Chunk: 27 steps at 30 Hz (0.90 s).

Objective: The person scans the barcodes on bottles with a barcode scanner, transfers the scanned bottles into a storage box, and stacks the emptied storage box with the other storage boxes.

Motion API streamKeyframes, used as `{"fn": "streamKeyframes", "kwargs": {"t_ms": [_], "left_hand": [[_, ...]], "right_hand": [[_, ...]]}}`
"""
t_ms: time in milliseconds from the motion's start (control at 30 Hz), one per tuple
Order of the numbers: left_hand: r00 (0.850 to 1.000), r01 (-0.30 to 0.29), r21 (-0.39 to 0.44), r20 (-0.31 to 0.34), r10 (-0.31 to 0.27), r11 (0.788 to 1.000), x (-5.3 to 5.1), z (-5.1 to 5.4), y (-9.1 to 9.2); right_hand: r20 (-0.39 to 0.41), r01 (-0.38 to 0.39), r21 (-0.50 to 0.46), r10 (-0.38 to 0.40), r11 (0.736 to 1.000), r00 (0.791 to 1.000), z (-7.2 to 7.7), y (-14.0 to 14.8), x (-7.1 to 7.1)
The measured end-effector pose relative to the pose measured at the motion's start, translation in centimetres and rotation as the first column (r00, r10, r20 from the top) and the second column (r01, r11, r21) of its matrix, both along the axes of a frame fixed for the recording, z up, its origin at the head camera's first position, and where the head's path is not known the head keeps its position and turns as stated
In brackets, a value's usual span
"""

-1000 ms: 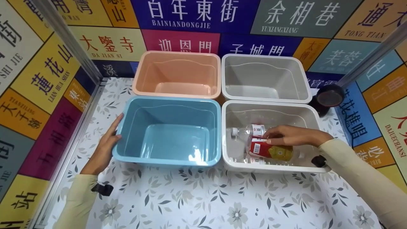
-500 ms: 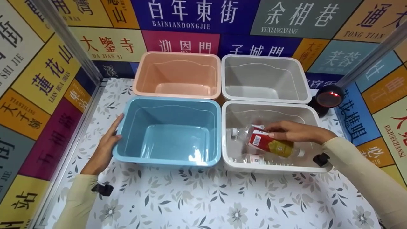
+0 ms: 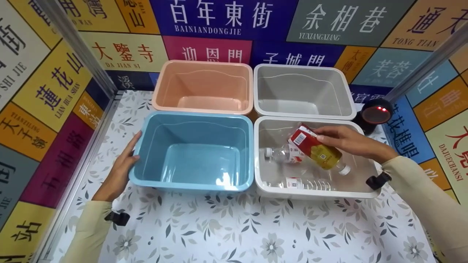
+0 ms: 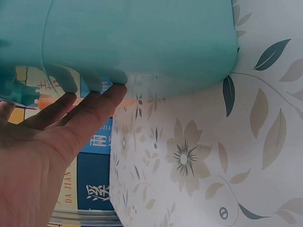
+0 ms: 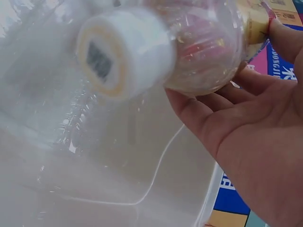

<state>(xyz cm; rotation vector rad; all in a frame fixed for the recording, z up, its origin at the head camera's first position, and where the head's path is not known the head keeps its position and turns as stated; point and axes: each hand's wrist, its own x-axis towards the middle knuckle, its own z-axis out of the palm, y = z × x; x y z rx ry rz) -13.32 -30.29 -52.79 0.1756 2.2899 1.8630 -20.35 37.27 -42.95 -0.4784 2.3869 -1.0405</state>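
My right hand (image 3: 353,143) grips a plastic bottle (image 3: 319,151) with a red and yellow wrapper and a white cap, tilted over the front light-grey bin (image 3: 318,193). In the right wrist view the bottle's cap (image 5: 130,54) faces the camera, while the thumb and fingers curve round its body. Two clear bottles lie inside that bin: one bottle (image 3: 283,153) toward the back and another bottle (image 3: 294,183) along the front wall. My left hand (image 3: 119,170) rests its fingertips on the left side of the blue bin (image 3: 201,160); the left wrist view shows straight fingers (image 4: 87,111) against its outer wall.
Behind stand an orange bin (image 3: 206,86) and a second grey bin (image 3: 303,87), rims close together. A black round device (image 3: 378,111) with red lights is at the right. Patterned panels (image 3: 226,18) enclose the flower-print table (image 3: 219,226).
The right hand has lifted the red and yellow bottle up and back, tilting it more, which uncovers the clear bottles beneath. Red lights have come on at the black device. The left hand stays put.
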Motion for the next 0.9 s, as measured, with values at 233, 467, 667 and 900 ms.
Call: {"fn": "streamKeyframes", "kwargs": {"t_ms": [233,467,667,900], "left_hand": [[1.000,-0.007,-0.024,-0.004,0.007,1.000,-0.1,0.1,0.0],[1.000,-0.013,-0.024,0.002,0.013,1.000,-0.2,0.0,0.0],[1.000,-0.008,-0.008,-0.001,0.008,1.000,-0.1,0.1,0.0],[1.000,-0.007,0.006,-0.008,0.007,1.000,0.1,0.0,0.0]], "right_hand": [[0.034,0.091,-0.045,-0.090,0.995,0.995,0.7,0.7,0.0],[0.079,0.175,-0.172,-0.163,0.970,0.983,0.9,1.4,0.1],[0.116,0.259,-0.252,-0.236,0.933,0.965,0.9,2.3,0.3],[0.211,0.360,-0.456,-0.295,0.814,0.932,1.4,3.6,0.8]]}}
